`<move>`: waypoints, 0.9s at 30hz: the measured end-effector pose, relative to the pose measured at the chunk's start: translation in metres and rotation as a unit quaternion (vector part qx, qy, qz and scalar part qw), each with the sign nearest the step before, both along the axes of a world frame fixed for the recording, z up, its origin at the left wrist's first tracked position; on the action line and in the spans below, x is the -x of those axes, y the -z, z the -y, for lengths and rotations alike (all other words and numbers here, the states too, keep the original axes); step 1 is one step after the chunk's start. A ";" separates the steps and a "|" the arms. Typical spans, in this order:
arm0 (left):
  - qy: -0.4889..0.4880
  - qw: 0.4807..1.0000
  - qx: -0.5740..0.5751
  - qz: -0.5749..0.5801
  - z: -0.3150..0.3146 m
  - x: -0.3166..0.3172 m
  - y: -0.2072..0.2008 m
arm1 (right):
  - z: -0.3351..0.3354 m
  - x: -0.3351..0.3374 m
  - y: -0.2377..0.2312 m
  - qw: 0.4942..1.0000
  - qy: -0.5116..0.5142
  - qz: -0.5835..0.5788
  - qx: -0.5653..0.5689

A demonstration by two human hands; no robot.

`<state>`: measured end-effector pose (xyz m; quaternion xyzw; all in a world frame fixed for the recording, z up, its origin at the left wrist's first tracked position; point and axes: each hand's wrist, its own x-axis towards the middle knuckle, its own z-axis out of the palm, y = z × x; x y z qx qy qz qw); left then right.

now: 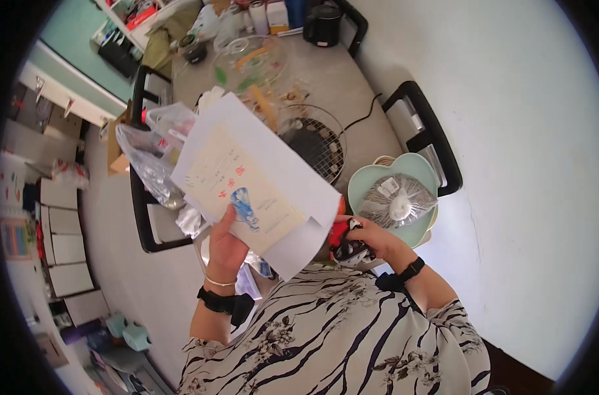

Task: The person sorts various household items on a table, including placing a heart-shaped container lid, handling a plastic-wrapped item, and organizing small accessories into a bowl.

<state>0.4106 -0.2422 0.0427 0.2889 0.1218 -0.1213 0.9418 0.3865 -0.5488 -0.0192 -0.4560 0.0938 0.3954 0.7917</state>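
My left hand (pixel 226 249) grips a small stack of white paper sheets (pixel 293 191) at the near edge, thumb on top and the other fingers hidden beneath. On top lies a cream sheet (pixel 214 164) with red characters, small print and a blue picture near my thumb. Just beyond the papers' right corner, my right hand (pixel 373 238) is closed around a bundled red, black and white patterned thing (pixel 349 245), whose kind I cannot make out. It sits close to the papers' edge; whether they touch is unclear.
A pale green dish (pixel 360 187) holding a bagged dark dry item (pixel 378 204) stands at right. Ahead, the table carries a round wire grill (pixel 319 148), a clear round tray (pixel 237 59) and a black kettle (pixel 323 26). Plastic bags (pixel 148 158) lie left; black-framed chairs (pixel 431 131) flank the table.
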 end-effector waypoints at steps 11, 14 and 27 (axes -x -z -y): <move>0.116 0.992 -0.019 -0.045 0.058 -0.027 0.024 | 0.083 -0.004 0.006 0.968 0.241 0.059 -0.047; 0.119 0.991 -0.025 -0.063 0.048 -0.017 0.040 | 0.068 -0.009 -0.010 0.974 0.221 0.013 -0.041; -0.043 0.982 -0.121 -0.136 -0.089 0.080 0.085 | -0.108 -0.029 -0.008 0.928 -0.129 0.233 0.260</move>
